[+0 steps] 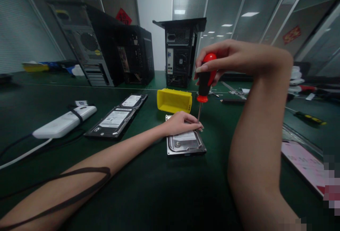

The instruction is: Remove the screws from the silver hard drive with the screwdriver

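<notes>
A silver hard drive (pixel 186 142) lies flat on the green table in front of me. My left hand (pixel 180 124) lies across its far half, gripping it, with thumb and fingertips close around the screwdriver's tip. From above, my right hand (pixel 220 62) has its fingers wrapped round the red and black handle of a screwdriver (pixel 204 85). The screwdriver stands nearly upright, its shaft reaching down to the drive's right edge. My left fingers hide the exact point where the tip meets the drive. Just behind the drive is a yellow plastic bin (pixel 174 101).
Two more hard drives (pixel 114 117) lie end to end on the left, beside a white power strip (pixel 65 121) with cables. Computer cases (pixel 180 54) stand at the back. On the right are a phone (pixel 304 163), a dark green and yellow tool (pixel 309 118) and a pencil (pixel 233 101).
</notes>
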A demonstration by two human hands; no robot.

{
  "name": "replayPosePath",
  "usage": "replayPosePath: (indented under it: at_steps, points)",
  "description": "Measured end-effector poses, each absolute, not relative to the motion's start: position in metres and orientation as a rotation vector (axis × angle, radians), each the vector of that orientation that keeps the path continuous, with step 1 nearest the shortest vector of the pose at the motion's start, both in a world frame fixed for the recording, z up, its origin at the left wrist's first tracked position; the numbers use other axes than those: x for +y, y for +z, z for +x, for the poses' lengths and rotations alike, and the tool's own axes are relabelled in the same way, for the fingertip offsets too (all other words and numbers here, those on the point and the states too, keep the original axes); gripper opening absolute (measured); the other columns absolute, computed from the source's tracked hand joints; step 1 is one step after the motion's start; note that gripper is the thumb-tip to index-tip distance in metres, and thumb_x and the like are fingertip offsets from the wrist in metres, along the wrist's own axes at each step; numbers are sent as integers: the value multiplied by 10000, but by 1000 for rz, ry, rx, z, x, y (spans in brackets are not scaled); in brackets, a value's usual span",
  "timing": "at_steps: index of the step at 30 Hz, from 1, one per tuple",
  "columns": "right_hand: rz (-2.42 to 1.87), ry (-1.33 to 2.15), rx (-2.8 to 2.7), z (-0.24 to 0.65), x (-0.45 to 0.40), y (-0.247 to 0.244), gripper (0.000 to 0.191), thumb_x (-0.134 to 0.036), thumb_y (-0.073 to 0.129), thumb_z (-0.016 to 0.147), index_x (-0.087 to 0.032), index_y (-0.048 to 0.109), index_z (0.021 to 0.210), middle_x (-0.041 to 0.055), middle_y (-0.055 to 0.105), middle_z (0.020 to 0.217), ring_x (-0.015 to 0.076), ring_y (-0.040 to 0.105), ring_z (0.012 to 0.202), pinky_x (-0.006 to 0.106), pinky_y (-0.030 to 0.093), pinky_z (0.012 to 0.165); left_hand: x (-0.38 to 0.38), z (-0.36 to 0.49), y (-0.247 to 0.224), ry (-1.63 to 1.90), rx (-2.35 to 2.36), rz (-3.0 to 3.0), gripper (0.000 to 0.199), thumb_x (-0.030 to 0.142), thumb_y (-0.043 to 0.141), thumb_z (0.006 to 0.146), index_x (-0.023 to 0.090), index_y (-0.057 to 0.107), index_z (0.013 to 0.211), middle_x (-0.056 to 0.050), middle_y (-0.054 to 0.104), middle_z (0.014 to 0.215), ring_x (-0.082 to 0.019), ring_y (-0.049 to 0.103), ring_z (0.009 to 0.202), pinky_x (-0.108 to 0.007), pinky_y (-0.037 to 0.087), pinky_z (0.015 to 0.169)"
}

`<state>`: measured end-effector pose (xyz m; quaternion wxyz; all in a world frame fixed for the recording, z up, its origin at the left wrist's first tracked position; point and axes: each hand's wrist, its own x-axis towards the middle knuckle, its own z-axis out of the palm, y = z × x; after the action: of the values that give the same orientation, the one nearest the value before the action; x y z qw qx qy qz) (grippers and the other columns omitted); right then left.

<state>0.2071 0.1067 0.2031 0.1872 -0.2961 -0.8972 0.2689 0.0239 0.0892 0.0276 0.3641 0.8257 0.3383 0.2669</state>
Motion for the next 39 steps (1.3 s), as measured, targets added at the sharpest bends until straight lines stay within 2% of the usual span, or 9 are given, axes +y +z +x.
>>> replayPosePath:
  at_steps: [11, 16, 19, 23, 26, 29, 32, 37, 39]
  points:
    - [-888, 799, -2516, 207, 103, 204, 168, -308, 674, 871, -169, 673, 967, 31, 718, 924, 93, 671, 709, 142, 544, 545, 90, 25, 26, 703, 852, 2135, 243, 291, 647, 889, 114, 771, 998, -90, 767, 1022, -175, 696, 924, -243, 503, 796]
    - [-1059, 954, -2317, 203, 103, 203, 267, -368, 488, 979, -171, 653, 907, 38, 689, 847, 101, 674, 684, 161, 577, 547, 91, 24, 26, 691, 852, 2134, 224, 283, 644, 892, 129, 774, 989, -80, 767, 1018, -165, 697, 927, -235, 505, 798]
    - [-1008, 1098, -2266, 201, 102, 203, 284, -324, 445, 995, -177, 666, 895, 36, 698, 865, 114, 686, 724, 185, 601, 584, 91, 24, 26, 690, 847, 2129, 227, 287, 642, 893, 132, 774, 991, -80, 766, 1021, -161, 696, 927, -232, 504, 800]
    - [-970, 1033, -2317, 204, 97, 204, 269, -283, 453, 994, -174, 699, 989, 46, 717, 1027, 139, 701, 867, 202, 618, 643, 91, 23, 26, 686, 849, 2120, 241, 307, 644, 888, 135, 772, 999, -78, 764, 1028, -168, 693, 928, -242, 506, 794]
    - [-951, 882, -2395, 208, 95, 205, 283, -361, 528, 962, -183, 730, 1049, 56, 724, 1008, 137, 693, 874, 159, 589, 615, 89, 23, 27, 682, 861, 2121, 244, 312, 652, 880, 135, 773, 995, -81, 763, 1030, -178, 690, 928, -257, 509, 795]
    - [-907, 833, -2420, 212, 97, 204, 279, -406, 605, 913, -193, 745, 1026, 57, 725, 1010, 141, 685, 920, 121, 554, 585, 88, 24, 29, 684, 866, 2114, 236, 306, 662, 870, 133, 776, 985, -85, 764, 1029, -184, 690, 933, -268, 511, 813]
    - [-864, 856, -2397, 213, 101, 202, 257, -363, 609, 916, -173, 727, 1041, 50, 719, 1022, 129, 680, 893, 121, 541, 576, 87, 24, 30, 682, 866, 2117, 235, 305, 658, 873, 137, 776, 988, -85, 763, 1031, -182, 690, 937, -264, 510, 817]
    - [-910, 815, -2392, 208, 102, 201, 383, -368, 591, 929, -214, 651, 1274, 13, 711, 996, 87, 667, 785, 111, 514, 558, 90, 23, 26, 688, 858, 2148, 249, 315, 647, 884, 135, 776, 996, -84, 763, 1025, -174, 690, 926, -246, 502, 804]
    - [-933, 815, -2400, 207, 101, 201, 376, -371, 580, 936, -208, 656, 1267, 21, 708, 1009, 84, 658, 778, 115, 508, 561, 91, 23, 25, 692, 850, 2158, 255, 327, 644, 888, 139, 775, 999, -77, 764, 1026, -172, 691, 930, -242, 500, 803]
